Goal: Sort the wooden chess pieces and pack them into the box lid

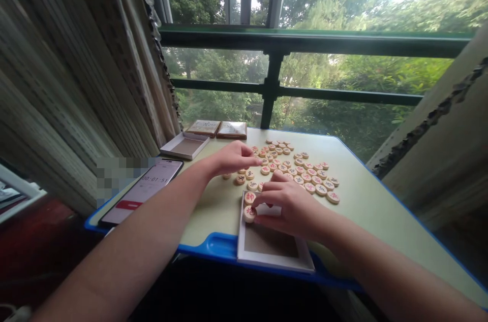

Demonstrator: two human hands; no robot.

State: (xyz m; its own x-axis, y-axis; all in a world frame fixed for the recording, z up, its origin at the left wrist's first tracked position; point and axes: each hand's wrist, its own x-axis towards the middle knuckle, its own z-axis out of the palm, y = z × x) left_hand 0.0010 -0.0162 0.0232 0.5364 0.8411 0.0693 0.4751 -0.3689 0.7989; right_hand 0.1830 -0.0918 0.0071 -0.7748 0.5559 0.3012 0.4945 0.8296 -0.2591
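Note:
A shallow white-rimmed box (271,256) with a brown bottom lies at the table's near edge. My right hand (287,207) reaches over it, thumb and fingers closed around a round wooden Chinese chess piece (249,214) with a red character. Just behind that, another red-marked Chinese chess piece (249,197) sits in the box's far left corner. My left hand (237,155) hovers over many loose pieces (299,180), its index finger stretched out to them and the other fingers partly curled. Red and dark characters mark the loose pieces, which spread beyond the box.
An empty-looking box lid (185,146) rests at the back left, beside two flat brown-edged boxes (232,130). On the left lies a phone (147,187) showing a running timer. The pale tabletop (366,220) has a blue rim. A window and curtains surround it.

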